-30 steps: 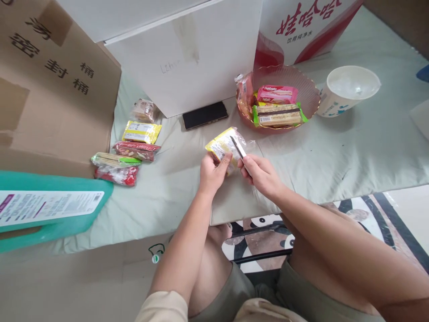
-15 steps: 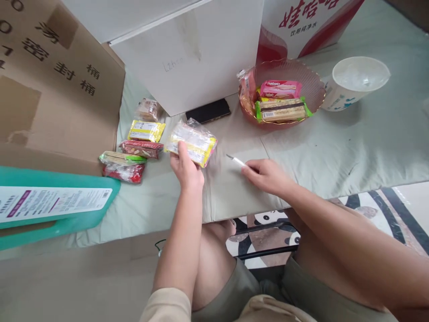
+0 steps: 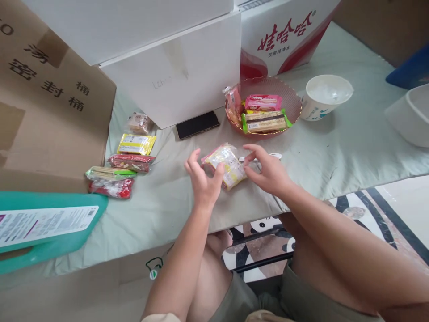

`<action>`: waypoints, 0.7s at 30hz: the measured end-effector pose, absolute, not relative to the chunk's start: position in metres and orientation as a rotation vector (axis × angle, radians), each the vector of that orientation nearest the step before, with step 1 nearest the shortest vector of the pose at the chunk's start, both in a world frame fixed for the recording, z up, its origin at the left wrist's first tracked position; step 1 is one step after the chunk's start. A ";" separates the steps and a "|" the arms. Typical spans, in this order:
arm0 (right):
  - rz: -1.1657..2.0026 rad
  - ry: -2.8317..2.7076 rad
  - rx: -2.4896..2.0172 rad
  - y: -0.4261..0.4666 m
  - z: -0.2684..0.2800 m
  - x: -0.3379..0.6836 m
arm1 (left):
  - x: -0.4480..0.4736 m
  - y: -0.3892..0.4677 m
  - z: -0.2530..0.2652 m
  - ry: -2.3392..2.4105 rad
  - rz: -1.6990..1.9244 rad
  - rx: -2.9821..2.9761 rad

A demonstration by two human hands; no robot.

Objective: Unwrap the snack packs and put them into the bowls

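The white-handled knife point(image 3: 276, 156), earlier held, now lies behind the right hand point(image 3: 271, 173), its fingers parted; the left hand point(image 3: 204, 184), spread wide, no longer grips the plastic-wrapped snack packet point(image 3: 227, 160).

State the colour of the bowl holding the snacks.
The bowl is translucent pink, gold-rimmed; head view.

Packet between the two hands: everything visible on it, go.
The packet looks like shiny, crinkled clear plastic film over yellow and white printing, with pink-red along its left edge. It seems to lie tilted sideways on the pale green cloth. The left hand's thumb overlaps it in view; the right hand's fingertips are at its right edge. Contact with either is unclear. Print is unreadable, and whether the film is cut can't be told.
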State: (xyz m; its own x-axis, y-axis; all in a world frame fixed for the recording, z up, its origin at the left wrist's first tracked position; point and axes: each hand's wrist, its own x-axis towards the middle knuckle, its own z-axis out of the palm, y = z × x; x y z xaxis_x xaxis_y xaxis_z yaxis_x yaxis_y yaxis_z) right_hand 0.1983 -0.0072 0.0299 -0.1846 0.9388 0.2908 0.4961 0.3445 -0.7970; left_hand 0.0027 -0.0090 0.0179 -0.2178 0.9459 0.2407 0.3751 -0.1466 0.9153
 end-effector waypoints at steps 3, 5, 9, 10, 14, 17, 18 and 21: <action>0.686 -1.894 -1.165 -0.010 0.037 0.199 | -0.015 -0.001 0.018 1.553 1.273 1.769; 0.696 -1.936 -1.064 -0.012 0.039 0.204 | -0.023 0.003 0.016 1.462 1.106 1.860; 0.646 -2.052 -0.974 -0.009 0.036 0.223 | -0.034 0.009 0.012 1.540 1.045 1.776; 0.597 -2.083 -0.997 -0.007 0.033 0.230 | -0.037 0.010 0.012 1.597 1.082 1.697; 0.357 -2.086 -1.256 0.002 0.023 0.258 | -0.052 0.018 0.013 1.760 1.304 1.276; 0.168 -1.915 -1.600 0.001 0.023 0.267 | -0.060 0.022 0.015 1.839 1.414 1.054; 0.122 -1.846 -1.679 -0.002 0.025 0.266 | -0.062 0.022 0.016 1.863 1.441 1.033; 0.102 -1.840 -1.616 -0.011 0.033 0.250 | -0.063 0.018 0.016 1.842 1.464 1.174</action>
State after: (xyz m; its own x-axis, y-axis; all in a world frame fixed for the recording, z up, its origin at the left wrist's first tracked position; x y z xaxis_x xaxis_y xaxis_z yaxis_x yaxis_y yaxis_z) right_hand 0.2503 -0.0111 0.0327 -0.0014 0.9030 0.4296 0.8501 0.2273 -0.4750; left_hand -0.0628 0.0182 0.0160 -0.4988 0.8581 0.1218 0.3125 0.0470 0.9488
